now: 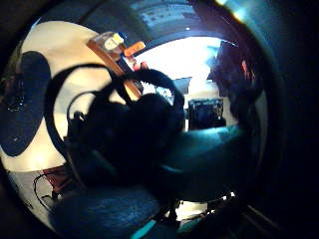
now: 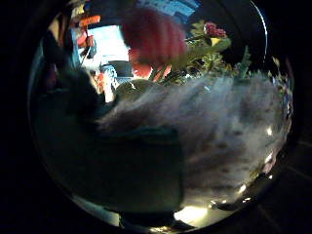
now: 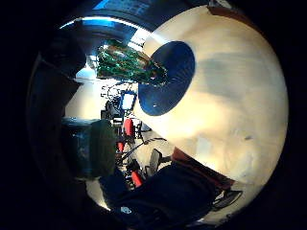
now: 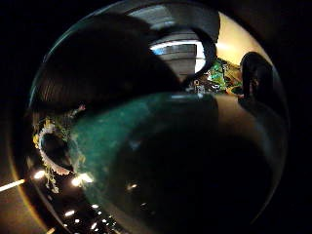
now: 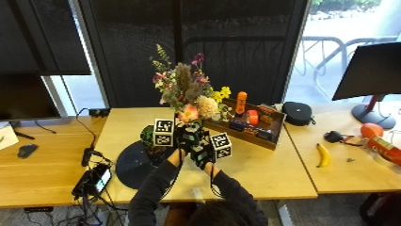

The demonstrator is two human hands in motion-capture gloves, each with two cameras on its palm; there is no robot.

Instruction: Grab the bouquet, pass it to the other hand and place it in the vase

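- Two hands meet at the table's middle: my left hand point(image 5: 180, 141) and right hand point(image 5: 202, 151) sit together, both seemingly wrapped on the stems, though I cannot tell which carries the load.
- The bouquet point(image 5: 187, 92) stands upright above them, long axis toward twelve o'clock.
- The vase point(image 5: 148, 136) shows just at nine o'clock of my left hand, on the dark mat point(image 5: 132, 165), so I judge the left nearer.

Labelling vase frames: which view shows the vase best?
Right little finger side palm view: the vase, green and patterned, stands clear on the dark mat. Right thumb side view shows only part of it. In the outside view both hands and the bouquet hide it. Left palm views: not discernible.
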